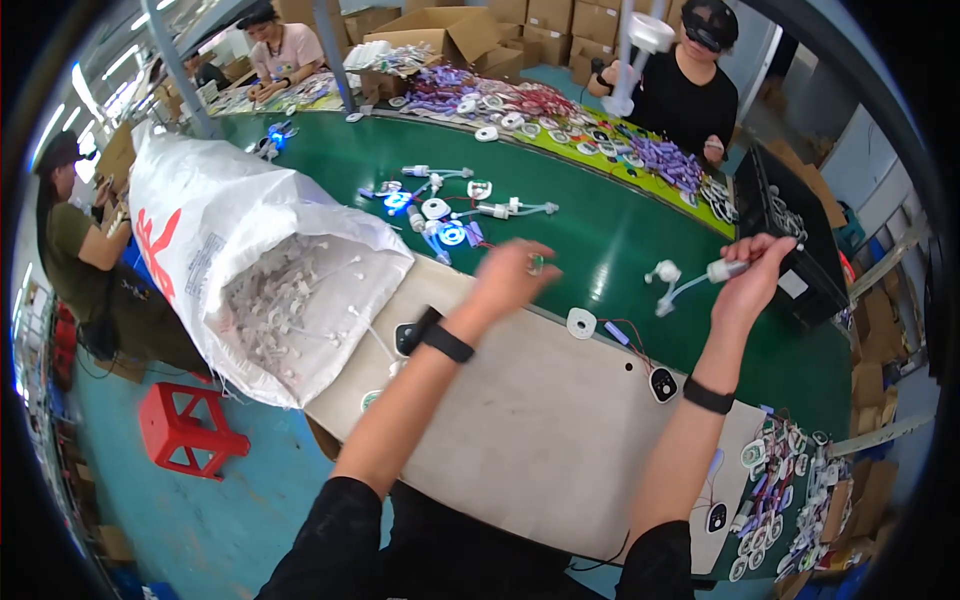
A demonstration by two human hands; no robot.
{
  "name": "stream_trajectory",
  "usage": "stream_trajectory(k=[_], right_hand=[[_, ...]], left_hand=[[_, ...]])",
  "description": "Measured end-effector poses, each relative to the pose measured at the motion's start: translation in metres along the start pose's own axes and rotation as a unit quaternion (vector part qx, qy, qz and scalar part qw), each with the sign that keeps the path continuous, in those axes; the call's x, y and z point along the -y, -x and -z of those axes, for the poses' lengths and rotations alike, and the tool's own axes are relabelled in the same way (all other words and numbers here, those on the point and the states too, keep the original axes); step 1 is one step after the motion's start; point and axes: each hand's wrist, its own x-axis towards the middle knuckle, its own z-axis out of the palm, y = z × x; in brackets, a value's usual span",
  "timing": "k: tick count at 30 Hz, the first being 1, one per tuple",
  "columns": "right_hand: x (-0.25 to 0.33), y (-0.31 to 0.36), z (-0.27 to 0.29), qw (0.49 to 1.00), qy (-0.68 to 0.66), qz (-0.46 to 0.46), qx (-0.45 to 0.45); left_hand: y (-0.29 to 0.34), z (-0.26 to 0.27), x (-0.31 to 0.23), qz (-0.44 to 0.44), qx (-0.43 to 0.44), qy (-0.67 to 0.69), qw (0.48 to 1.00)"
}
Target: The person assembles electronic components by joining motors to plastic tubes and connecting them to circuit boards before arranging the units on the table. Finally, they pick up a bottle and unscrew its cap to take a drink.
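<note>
My right hand (752, 278) is closed on a small cylindrical pump motor (722, 270). From its white end a clear tube (690, 287) hangs out to the left, with white fittings (663, 272) at the far end. Over the near edge of the green belt, my left hand (510, 278) is blurred by motion. Its fingers are curled around a small, partly greenish piece (536, 264) too unclear to name. On the pale board between my hands lie a white ring-shaped disc (581, 323), a purple battery cell (617, 333) and a black oval control panel (662, 385), joined by thin wires.
A white woven sack (225, 230) full of clear tube fittings lies open at left. Pump assemblies (495, 210), some lit blue, sit on the green belt (600, 235). A black crate (790, 240) stands at right. Beyond, a person (680, 90) works beside piled parts. A red stool (190, 430) is at lower left.
</note>
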Motion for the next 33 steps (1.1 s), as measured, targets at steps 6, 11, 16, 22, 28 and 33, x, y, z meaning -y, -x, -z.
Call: stream_trajectory(k=[6, 11, 16, 22, 28, 33], right_hand=[[-0.048, -0.028, 0.056, 0.962, 0.266, 0.065, 0.013], [-0.063, -0.024, 0.067, 0.91, 0.408, 0.043, 0.065], [-0.063, -0.022, 0.06, 0.933, 0.348, -0.026, 0.086], [-0.072, -0.018, 0.041, 0.96, 0.254, -0.052, 0.11], [-0.078, -0.006, 0.02, 0.952, 0.27, -0.06, 0.135], [-0.099, 0.008, 0.005, 0.921, 0.32, -0.06, 0.214]], left_hand=[[-0.048, 0.017, 0.067, -0.052, 0.078, -0.254, 0.963], [-0.051, -0.004, 0.063, -0.055, 0.114, -0.332, 0.935], [-0.061, -0.024, 0.032, -0.031, 0.07, -0.298, 0.952], [-0.073, -0.072, -0.001, -0.083, -0.064, -0.185, 0.977], [-0.075, -0.104, -0.034, 0.054, -0.197, 0.077, 0.976], [-0.06, -0.102, -0.015, 0.108, -0.222, 0.2, 0.948]])
